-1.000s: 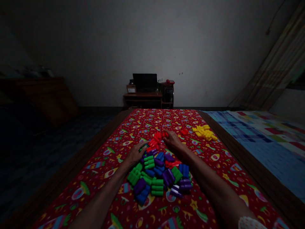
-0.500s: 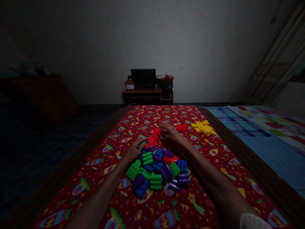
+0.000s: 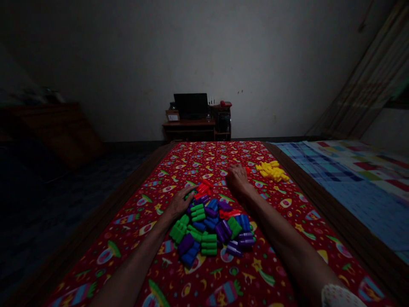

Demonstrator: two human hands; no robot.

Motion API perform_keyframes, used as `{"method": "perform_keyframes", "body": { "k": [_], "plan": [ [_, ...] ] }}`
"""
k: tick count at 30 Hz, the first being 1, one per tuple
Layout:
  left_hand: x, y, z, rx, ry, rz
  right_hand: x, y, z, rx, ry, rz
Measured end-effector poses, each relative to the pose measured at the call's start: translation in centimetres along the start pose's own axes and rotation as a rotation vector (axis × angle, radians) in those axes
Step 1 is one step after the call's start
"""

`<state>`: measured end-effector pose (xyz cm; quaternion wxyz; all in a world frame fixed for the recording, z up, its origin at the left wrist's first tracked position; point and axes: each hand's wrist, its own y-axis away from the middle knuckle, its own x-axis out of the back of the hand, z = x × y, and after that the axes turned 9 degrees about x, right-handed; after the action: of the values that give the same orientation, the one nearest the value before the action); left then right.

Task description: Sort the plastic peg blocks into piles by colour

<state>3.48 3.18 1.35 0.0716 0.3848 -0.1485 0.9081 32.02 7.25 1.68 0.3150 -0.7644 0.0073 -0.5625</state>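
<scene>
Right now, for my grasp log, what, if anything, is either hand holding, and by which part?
That cannot be told: the left hand partly covers a green plastic block; the right hand, beside a red plastic piece, hides its grip.

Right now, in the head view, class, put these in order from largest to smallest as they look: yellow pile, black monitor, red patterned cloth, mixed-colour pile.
1. Red patterned cloth
2. Mixed-colour pile
3. Yellow pile and black monitor: too alike to rank, and the monitor stands farther off.
</scene>
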Motion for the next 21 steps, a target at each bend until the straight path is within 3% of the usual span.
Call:
{"method": "perform_keyframes", "body": {
  "k": [4, 7, 10, 13, 16, 21],
  "plan": [
    [-0.1, -0.1, -0.2, -0.006, 0.008, 0.004, 1.7, 0.0, 1.1, -0.088, -0.003, -0.005],
    [-0.2, -0.2, -0.4, -0.008, 0.012, 0.013, 2.3, -0.9, -1.5, -0.02, -0.142, -0.08],
    [-0.2, -0.2, -0.4, -0.012, 0.008, 0.011, 1.7, -1.3, -5.1, 0.157, -0.377, -0.12],
    [0.0, -0.2, -0.3, -0.012, 0.005, 0.007, 0.8, -1.2, -7.0, 0.304, -0.536, -0.214],
    [0.1, -0.1, -0.1, -0.014, 0.009, 0.007, 0.5, -1.1, -6.4, 0.194, -0.55, -0.218],
    [0.1, 0.0, 0.1, -0.002, 0.006, -0.002, 2.2, -1.0, -2.1, -0.066, -0.411, -0.046]
  ]
}}
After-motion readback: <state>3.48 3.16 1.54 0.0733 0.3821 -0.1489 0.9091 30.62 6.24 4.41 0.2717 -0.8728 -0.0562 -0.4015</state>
